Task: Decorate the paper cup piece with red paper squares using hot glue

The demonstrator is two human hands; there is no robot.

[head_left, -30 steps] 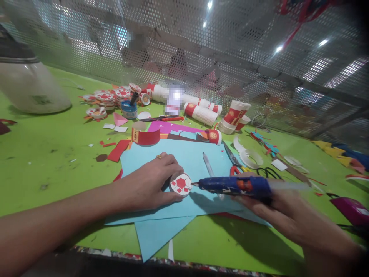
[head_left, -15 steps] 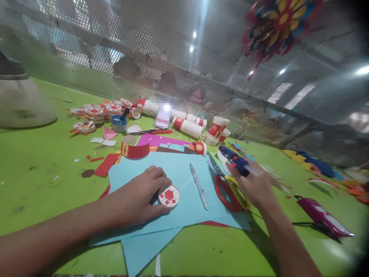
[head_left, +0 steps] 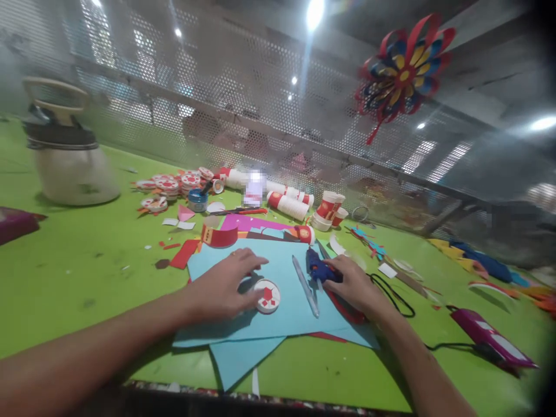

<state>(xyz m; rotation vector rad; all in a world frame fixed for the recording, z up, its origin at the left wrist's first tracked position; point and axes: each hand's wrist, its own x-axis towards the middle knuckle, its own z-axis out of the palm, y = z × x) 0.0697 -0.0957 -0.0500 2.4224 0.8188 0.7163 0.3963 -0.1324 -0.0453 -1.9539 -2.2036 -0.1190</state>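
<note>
My left hand [head_left: 234,285] rests on light blue paper [head_left: 243,330], its fingers stretched out and apart. Its thumb overlaps the edge of a small white disc [head_left: 271,301] with a red football-like pattern; the other fingers are off it. My right hand [head_left: 350,284] grips a dark blue glue gun [head_left: 318,267], low over the right part of the paper. Under that hand lie scissors, mostly hidden, with a red handle [head_left: 347,311] showing. A pale pen [head_left: 305,286] lies between the disc and the glue gun.
Behind the paper lie stacked paper cups [head_left: 287,205], a blue jar [head_left: 198,200] and several patterned discs [head_left: 167,184]. A lamp-like object [head_left: 72,168] stands at left. At right are a purple device [head_left: 490,336] and a black cord [head_left: 397,298]. A paper flower [head_left: 405,75] hangs above.
My right hand has brought the glue gun left and nearer, over the scissors. My left fingers have lifted and spread away from the disc. The view has shifted, showing more of the lamp-like object.
</note>
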